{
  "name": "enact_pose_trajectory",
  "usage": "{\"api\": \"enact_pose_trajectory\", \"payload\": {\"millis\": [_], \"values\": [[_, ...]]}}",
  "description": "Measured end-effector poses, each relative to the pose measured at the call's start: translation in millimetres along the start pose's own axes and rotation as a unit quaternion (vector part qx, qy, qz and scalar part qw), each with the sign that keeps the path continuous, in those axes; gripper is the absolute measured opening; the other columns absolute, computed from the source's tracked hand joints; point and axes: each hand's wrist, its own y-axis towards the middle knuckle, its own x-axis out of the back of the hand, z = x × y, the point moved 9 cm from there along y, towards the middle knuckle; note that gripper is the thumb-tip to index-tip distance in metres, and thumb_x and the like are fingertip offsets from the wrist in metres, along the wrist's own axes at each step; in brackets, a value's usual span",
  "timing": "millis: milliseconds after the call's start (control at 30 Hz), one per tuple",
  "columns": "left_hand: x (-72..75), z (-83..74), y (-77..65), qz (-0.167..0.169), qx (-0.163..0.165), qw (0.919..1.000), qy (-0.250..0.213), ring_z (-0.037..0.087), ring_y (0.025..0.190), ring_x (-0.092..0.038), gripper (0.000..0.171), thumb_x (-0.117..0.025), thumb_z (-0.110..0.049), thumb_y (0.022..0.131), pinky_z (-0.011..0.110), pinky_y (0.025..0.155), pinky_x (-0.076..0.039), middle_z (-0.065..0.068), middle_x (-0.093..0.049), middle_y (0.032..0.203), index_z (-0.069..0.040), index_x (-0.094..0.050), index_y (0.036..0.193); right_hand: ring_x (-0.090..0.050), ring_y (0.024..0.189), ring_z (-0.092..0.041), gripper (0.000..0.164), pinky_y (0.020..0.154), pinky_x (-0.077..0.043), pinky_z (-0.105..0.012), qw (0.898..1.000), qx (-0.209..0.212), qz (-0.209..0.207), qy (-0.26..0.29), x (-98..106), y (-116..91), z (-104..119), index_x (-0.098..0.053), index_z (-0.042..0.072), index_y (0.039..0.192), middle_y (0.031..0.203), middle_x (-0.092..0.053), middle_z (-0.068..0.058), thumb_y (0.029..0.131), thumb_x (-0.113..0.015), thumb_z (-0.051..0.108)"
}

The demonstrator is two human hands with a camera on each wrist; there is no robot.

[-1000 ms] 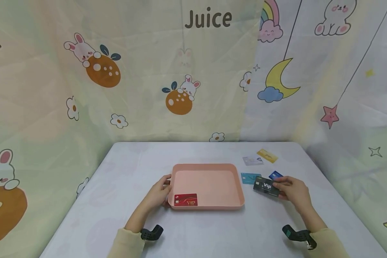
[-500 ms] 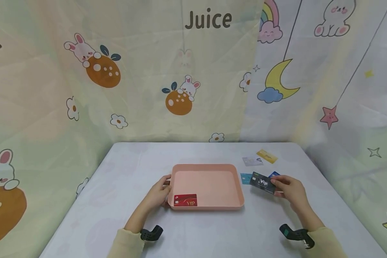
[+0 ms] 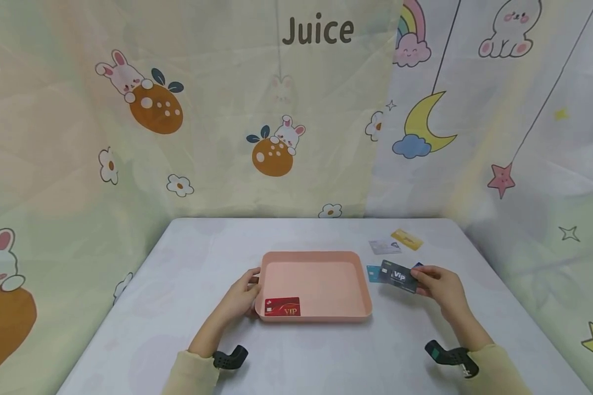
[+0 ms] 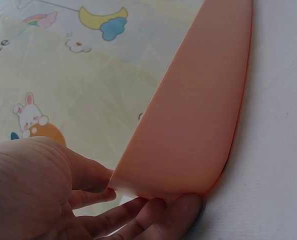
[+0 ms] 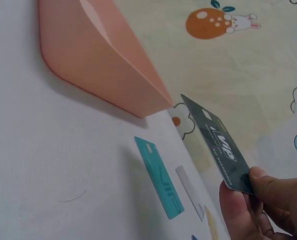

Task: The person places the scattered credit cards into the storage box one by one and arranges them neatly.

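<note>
My right hand (image 3: 443, 289) pinches a black VIP card (image 3: 398, 275) by its right end, between thumb and fingers. The right wrist view shows the black card (image 5: 216, 145) raised above the white table. Behind it lies a teal card (image 3: 373, 273), partly covered in the head view. A pink tray (image 3: 321, 280) sits mid-table with a red VIP card (image 3: 283, 306) flat in its near left corner. My left hand (image 3: 240, 293) holds the tray's left side, and in the left wrist view its thumb is at the rim with other fingers against the tray wall (image 4: 188, 110).
A pale silver card (image 3: 385, 247) and a yellow card (image 3: 407, 239) lie at the back right of the table (image 3: 217, 241). A dark blue card (image 3: 417, 265) is mostly hidden behind the right hand. Patterned cloth (image 3: 217, 153) hangs behind the table.
My right hand has lifted the black card slightly and carried it left, now overlapping the teal card in the head view. The left hand keeps its hold on the tray.
</note>
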Motion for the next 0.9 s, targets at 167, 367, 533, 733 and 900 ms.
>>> {"api": "enact_pose_trajectory", "payload": {"millis": [167, 367, 533, 733, 900], "values": [[-0.1, -0.6, -1.0, -0.001, 0.000, 1.0000, -0.001, 0.024, 0.095, -0.065, 0.051, -0.052, -0.015, 0.107, 0.034, 0.055, -0.058, 0.023, -0.053, 0.146, -0.011, -0.040, 0.157, -0.066, 0.078, -0.003, 0.049, 0.068, -0.060, -0.020, 1.000, -0.002, 0.002, -0.002, -6, 2, 5, -0.059, -0.010, 0.134, 0.127, -0.064, -0.028, 0.101, -0.068, 0.025], [0.0, -0.1, -1.4, -0.001, 0.008, 0.9999, -0.009, 0.026, 0.098, -0.065, 0.052, -0.052, -0.016, 0.107, 0.035, 0.057, -0.060, 0.022, -0.053, 0.147, -0.013, -0.040, 0.157, -0.066, 0.081, -0.007, 0.048, 0.068, -0.060, -0.019, 1.000, -0.007, 0.005, -0.014, -14, 2, 13, -0.060, -0.009, 0.134, 0.129, -0.063, -0.029, 0.102, -0.068, 0.026], [0.5, -1.7, -1.0, 0.003, 0.002, 1.0000, -0.009, 0.024, 0.095, -0.065, 0.052, -0.052, -0.015, 0.107, 0.035, 0.056, -0.060, 0.023, -0.052, 0.147, -0.012, -0.039, 0.157, -0.066, 0.079, -0.007, 0.048, 0.068, -0.060, -0.020, 1.000, -0.006, 0.009, -0.013, -20, 3, 19, -0.061, -0.010, 0.133, 0.126, -0.064, -0.028, 0.101, -0.068, 0.026], [0.0, -2.0, -1.2, 0.005, -0.003, 0.9999, -0.012, 0.025, 0.097, -0.066, 0.051, -0.052, -0.016, 0.108, 0.036, 0.056, -0.060, 0.023, -0.052, 0.147, -0.012, -0.040, 0.157, -0.065, 0.079, -0.006, 0.047, 0.068, -0.060, -0.021, 1.000, -0.003, 0.028, 0.000, -30, 4, 26, -0.060, -0.010, 0.133, 0.119, -0.067, -0.024, 0.102, -0.068, 0.024], [0.7, -1.6, -1.3, 0.002, -0.005, 1.0000, -0.007, 0.026, 0.101, -0.065, 0.051, -0.051, -0.016, 0.108, 0.034, 0.055, -0.059, 0.023, -0.053, 0.146, -0.012, -0.040, 0.157, -0.065, 0.078, -0.007, 0.046, 0.068, -0.060, -0.020, 0.999, -0.001, 0.037, 0.003, -38, 6, 30, -0.061, -0.009, 0.133, 0.120, -0.067, -0.024, 0.102, -0.067, 0.024]]}}
